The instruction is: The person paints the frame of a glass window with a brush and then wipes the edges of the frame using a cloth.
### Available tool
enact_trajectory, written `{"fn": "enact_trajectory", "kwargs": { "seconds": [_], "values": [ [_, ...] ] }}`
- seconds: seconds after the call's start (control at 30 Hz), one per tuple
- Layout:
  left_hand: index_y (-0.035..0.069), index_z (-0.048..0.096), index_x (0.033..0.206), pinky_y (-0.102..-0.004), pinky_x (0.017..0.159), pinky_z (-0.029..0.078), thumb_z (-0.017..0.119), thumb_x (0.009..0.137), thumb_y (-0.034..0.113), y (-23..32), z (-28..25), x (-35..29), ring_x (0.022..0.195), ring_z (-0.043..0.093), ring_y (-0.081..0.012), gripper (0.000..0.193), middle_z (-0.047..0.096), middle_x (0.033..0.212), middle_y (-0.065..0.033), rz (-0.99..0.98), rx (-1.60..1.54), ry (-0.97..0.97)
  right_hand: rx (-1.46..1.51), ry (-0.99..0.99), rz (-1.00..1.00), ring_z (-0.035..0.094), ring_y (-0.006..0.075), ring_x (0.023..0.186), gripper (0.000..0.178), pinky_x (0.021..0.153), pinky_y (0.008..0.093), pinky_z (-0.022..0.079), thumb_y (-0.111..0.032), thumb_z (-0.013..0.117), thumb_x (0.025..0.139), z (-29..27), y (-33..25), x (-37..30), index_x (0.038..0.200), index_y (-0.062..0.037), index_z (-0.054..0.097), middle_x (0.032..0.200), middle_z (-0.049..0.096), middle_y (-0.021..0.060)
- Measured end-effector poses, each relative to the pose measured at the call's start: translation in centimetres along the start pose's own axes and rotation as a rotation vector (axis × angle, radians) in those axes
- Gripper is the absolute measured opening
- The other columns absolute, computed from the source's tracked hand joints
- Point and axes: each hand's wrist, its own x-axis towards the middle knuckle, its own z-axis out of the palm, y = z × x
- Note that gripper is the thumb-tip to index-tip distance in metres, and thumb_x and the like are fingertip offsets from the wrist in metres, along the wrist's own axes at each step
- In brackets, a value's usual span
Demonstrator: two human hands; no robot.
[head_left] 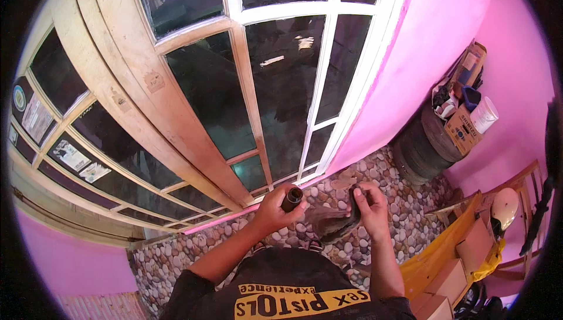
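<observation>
left hand (274,208) gripping dark brown bottle (291,200), round mouth up; right hand (373,208) pinching slim dark piece (354,201), kind unclear

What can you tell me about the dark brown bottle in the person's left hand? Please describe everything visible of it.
The dark brown bottle has a smooth, shiny surface, perhaps glass or plastic. Its round rim faces up toward the camera, and the mouth appears uncapped and dark inside. It is held roughly upright in the left hand, with the thumb and fingers curled around it. The hand hides much of its body; no label or contents can be made out.
</observation>
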Motion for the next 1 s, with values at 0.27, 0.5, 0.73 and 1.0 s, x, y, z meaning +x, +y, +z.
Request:
{"fn": "enact_trajectory", "kwargs": {
  "seconds": [0.27, 0.5, 0.73, 1.0],
  "values": [
    [0.003, 0.061, 0.1, -0.0332, 0.069, 0.051, 0.076, 0.081, 0.023, 3.3, 2.7, 1.5, 0.075, 0.064, -0.0233, 0.031, 0.064, 0.086, -0.0113, 0.068, 0.181, 0.035, 0.095, -0.141, 0.089, 0.061, 0.0109, 0.065, 0.021, 0.058, 0.0251, 0.048, -0.018, 0.059, 0.101, -0.3, -1.9, 0.3, 0.11, -0.0005, 0.065, 0.086, 0.067, 0.0065],
    [0.001, 0.062, 0.1, -0.0375, 0.07, 0.051, 0.076, 0.081, 0.026, 3.9, 3.3, 2.4, 0.078, 0.066, -0.0315, 0.034, 0.065, 0.087, -0.0157, 0.069, 0.253, -0.155, 0.234, -0.241, 0.201, 0.063, 0.0149, 0.067, 0.024, 0.06, 0.0273, 0.048, -0.018, 0.054, 0.103, -0.4, -2.5, 0.4, 0.113, 0.0014, 0.065, 0.091, 0.069, 0.0105],
    [0.002, 0.063, 0.1, -0.0396, 0.073, 0.05, 0.077, 0.08, 0.023, 3.7, 3.7, 2.7, 0.081, 0.065, -0.0321, 0.032, 0.064, 0.086, -0.0149, 0.049, 0.238, -0.281, 0.312, -0.273, 0.291, 0.065, 0.0132, 0.08, 0.029, 0.071, 0.0269, 0.052, -0.021, 0.054, 0.104, -1.1, -2.3, -0.2, 0.115, 0.0027, 0.066, 0.096, 0.071, 0.0068],
    [0.002, 0.063, 0.105, -0.0402, 0.073, 0.05, 0.077, 0.08, 0.023, 3.8, 4.0, 3.1, 0.082, 0.064, -0.0332, 0.035, 0.065, 0.089, -0.015, 0.035, 0.265, -0.376, 0.071, -0.214, 0.159, 0.06, 0.0085, 0.092, 0.026, 0.081, 0.0247, 0.048, -0.019, 0.059, 0.101, -1.8, -0.7, -0.7, 0.116, -0.0003, 0.069, 0.101, 0.07, 0.0033]
  ]
}}
